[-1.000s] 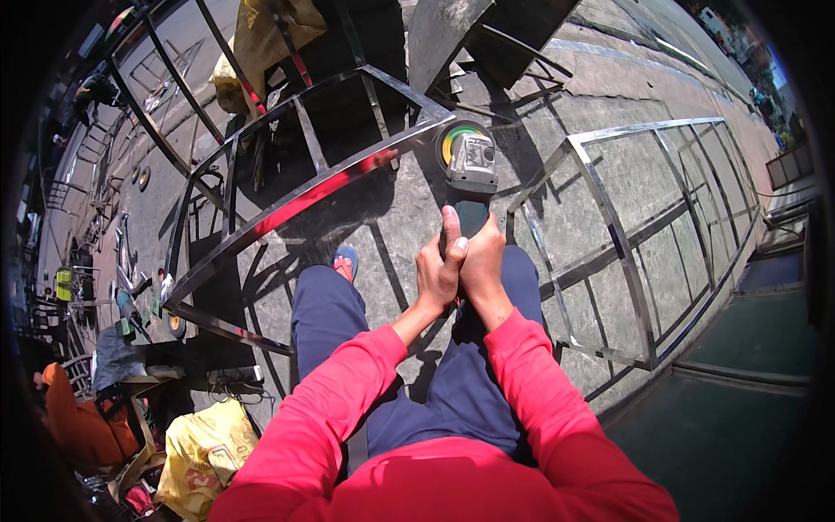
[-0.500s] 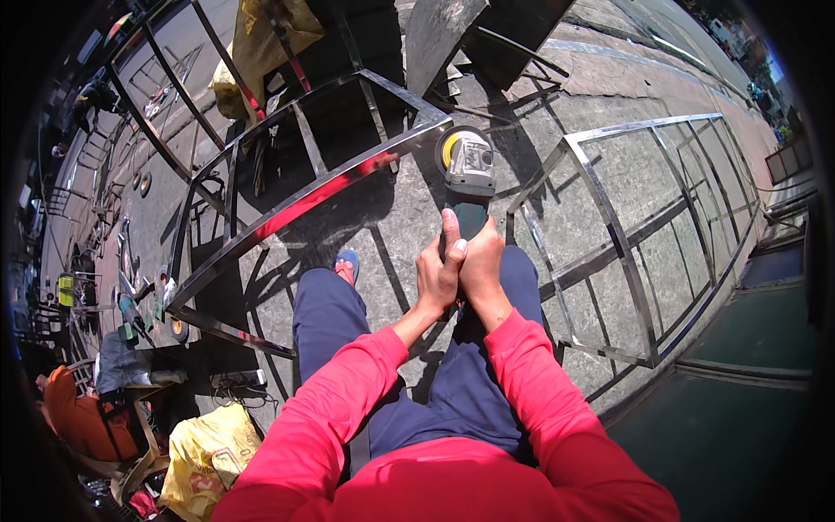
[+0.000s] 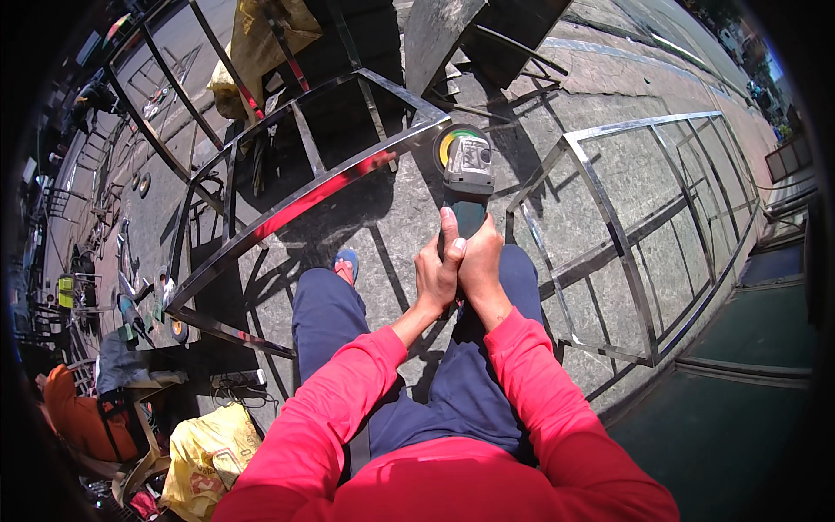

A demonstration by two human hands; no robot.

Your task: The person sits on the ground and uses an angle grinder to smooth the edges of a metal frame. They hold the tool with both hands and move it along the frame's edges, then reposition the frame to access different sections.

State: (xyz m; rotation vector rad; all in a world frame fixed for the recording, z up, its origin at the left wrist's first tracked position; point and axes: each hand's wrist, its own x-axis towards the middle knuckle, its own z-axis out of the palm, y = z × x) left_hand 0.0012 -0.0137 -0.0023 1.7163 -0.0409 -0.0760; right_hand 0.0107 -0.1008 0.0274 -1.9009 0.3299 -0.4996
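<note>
Both my hands wrap around the body of an angle grinder, held out in front of my knees. My left hand and my right hand press together on its dark green grip, thumbs on top. At the far end sits a round disc with yellow and green on its face. Its edge is close to the corner of a shiny metal frame; whether they touch I cannot tell. The frame's polished side mirrors the red of my sleeves.
A second metal frame lies on the concrete to the right. Dark panels stand at the far side. A yellow bag, an orange bag and a power strip are at lower left. Another power tool lies at left.
The grinder's head has tilted slightly, and more of the disc's green and yellow face shows. My hands keep their hold in nearly the same place.
</note>
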